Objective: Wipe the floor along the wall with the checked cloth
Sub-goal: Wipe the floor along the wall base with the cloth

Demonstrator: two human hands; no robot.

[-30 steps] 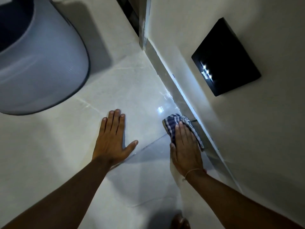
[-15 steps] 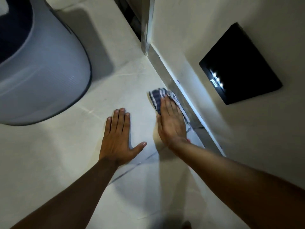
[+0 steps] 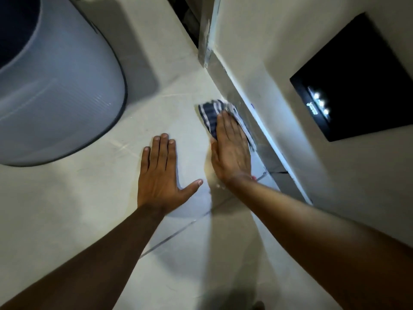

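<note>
The blue-and-white checked cloth (image 3: 211, 114) lies bunched on the pale tiled floor (image 3: 93, 198), right against the shiny skirting (image 3: 237, 95) at the foot of the wall (image 3: 279, 52). My right hand (image 3: 231, 146) presses flat on the cloth, fingers together and pointing away from me; the cloth's near half is hidden under the palm. My left hand (image 3: 162, 173) rests flat on the floor just left of it, fingers together, thumb out, holding nothing.
A large grey rounded appliance (image 3: 51, 86) stands on the floor at the upper left. A black panel (image 3: 357, 79) with small white lights is set in the wall on the right. A dark gap (image 3: 190, 16) opens beyond the wall's corner.
My right hand has slid the cloth forward along the skirting, away from me, from beside the tile joint to well past it. My left hand has stayed planted on the floor.
</note>
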